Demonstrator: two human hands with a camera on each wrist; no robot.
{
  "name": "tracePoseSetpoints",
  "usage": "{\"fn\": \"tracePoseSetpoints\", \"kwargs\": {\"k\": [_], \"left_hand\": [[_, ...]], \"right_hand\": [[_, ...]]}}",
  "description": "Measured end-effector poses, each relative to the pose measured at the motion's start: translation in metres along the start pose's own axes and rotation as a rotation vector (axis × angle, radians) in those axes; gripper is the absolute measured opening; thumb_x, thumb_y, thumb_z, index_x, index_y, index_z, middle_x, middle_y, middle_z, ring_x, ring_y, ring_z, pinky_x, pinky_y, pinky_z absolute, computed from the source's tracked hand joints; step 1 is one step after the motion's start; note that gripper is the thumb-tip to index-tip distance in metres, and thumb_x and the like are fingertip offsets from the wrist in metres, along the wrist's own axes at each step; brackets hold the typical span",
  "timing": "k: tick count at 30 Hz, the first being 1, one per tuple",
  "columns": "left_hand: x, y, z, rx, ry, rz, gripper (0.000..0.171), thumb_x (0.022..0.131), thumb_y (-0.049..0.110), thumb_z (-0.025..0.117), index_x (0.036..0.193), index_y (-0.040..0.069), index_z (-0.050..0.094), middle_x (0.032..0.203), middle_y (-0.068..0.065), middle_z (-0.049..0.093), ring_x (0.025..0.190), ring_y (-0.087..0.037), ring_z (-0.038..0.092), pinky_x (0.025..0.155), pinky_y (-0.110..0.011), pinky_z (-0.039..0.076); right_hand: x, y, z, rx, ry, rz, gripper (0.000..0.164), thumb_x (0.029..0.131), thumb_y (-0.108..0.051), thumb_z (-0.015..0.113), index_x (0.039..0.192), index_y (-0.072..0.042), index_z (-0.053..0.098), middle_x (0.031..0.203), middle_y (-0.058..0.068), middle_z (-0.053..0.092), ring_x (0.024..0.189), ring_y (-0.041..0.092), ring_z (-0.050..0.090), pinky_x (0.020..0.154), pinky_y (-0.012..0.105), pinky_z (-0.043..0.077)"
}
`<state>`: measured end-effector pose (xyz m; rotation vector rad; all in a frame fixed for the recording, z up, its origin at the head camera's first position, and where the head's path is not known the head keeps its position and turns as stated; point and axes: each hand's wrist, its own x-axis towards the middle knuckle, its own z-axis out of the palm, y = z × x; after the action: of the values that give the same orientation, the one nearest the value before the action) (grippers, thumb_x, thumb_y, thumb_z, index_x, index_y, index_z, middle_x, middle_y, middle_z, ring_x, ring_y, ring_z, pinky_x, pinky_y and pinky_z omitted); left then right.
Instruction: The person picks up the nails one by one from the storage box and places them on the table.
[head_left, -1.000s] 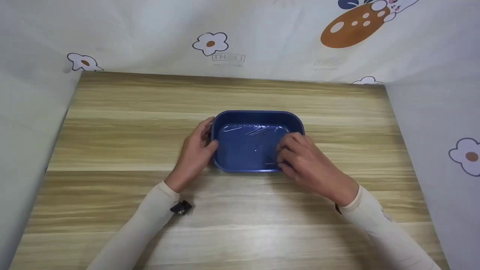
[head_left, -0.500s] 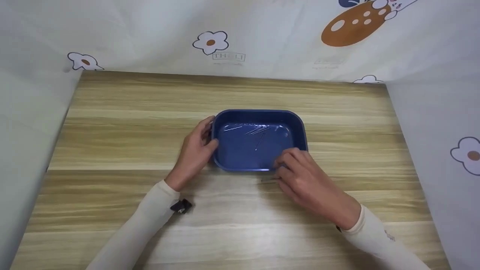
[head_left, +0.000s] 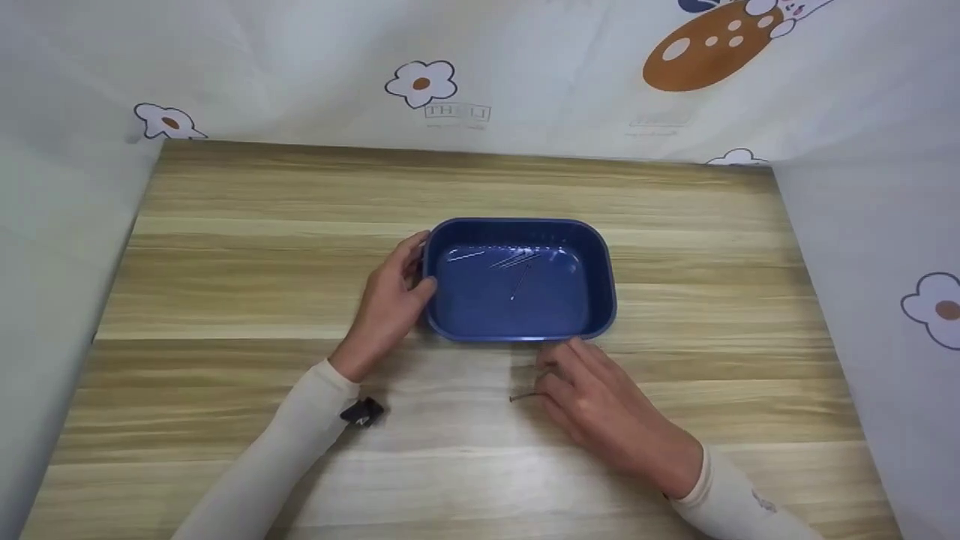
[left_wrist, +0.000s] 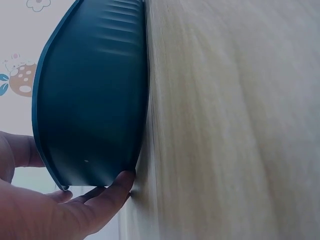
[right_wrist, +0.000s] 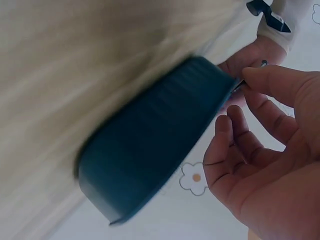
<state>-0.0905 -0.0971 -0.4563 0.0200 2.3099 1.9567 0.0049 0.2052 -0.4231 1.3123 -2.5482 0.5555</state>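
A blue rectangular box (head_left: 480,313) with rounded corners stands open-topped on the wooden table. Several thin metal nails (head_left: 515,260) lie scattered on its floor, mostly toward the far side. My left hand (head_left: 386,304) grips the left end of the box, thumb at the rim and fingers along the outer wall. In front of the near right corner, my right hand (head_left: 600,412) pinches a nail (head_left: 523,396) between thumb and index finger. The nail's head sticks out past the fingertips, while the other right fingers (right_wrist: 225,135) are loosely bent in the right wrist view.
The wood-grain table (head_left: 262,210) extends all around the box. A pale curtain (head_left: 300,67) printed with flowers borders the back and sides. A black strap piece (head_left: 363,412) is on the left sleeve.
My right hand has come out of the box and moved toward me over its near edge, carrying a nail. My left hand stays on the box's left end.
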Motion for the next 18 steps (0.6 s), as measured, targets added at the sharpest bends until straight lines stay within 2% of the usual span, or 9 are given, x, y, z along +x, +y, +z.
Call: {"fn": "tracePoseSetpoints", "kwargs": {"k": [6, 18], "left_hand": [[0.000, -0.001, 0.000, -0.001, 0.001, 0.006, 0.066, 0.100, -0.006, 0.058, 0.165, 0.000, 0.045, 0.160, -0.024, 0.056, 0.150, -0.035, 0.054, 0.124, -0.043, 0.047], [0.000, -0.001, 0.000, 0.020, -0.007, 0.001, 0.065, 0.101, -0.003, 0.058, 0.165, 0.002, 0.046, 0.160, -0.021, 0.057, 0.151, -0.030, 0.053, 0.124, -0.039, 0.047]], "right_hand": [[-0.006, 0.002, 0.011, -0.026, -0.023, 0.001, 0.005, 0.093, -0.007, 0.083, 0.097, -0.009, 0.081, 0.115, 0.006, 0.067, 0.104, 0.024, 0.063, 0.089, 0.040, 0.060], [-0.018, 0.019, 0.021, 0.036, -0.021, 0.066, 0.006, 0.090, -0.005, 0.084, 0.096, -0.006, 0.082, 0.110, 0.005, 0.070, 0.101, 0.022, 0.067, 0.086, 0.040, 0.063]]}}
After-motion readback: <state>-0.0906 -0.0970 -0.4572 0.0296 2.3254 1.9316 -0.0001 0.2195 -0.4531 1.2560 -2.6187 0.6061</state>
